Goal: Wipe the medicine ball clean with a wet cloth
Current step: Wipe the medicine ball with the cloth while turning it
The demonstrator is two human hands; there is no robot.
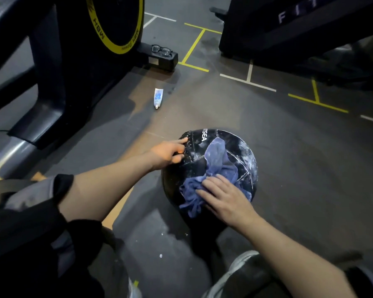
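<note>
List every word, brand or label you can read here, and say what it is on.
"ITSEA": white letters on the medicine ball, start cut off at a seam.
"HBW": black on the yellow wheel ring, printed twice; smaller words beside it are too blurred to read.
"FIT": on the dark machine, cut off by the frame edge.
Tube: print too small.

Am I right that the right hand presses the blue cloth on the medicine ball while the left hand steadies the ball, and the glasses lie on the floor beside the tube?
Not quite. In the head view the glasses sit on the black base of the exercise bike, not on the floor. The rest holds: right hand presses the blue cloth on the medicine ball, left hand steadies it, and the tube lies on the floor.
</note>
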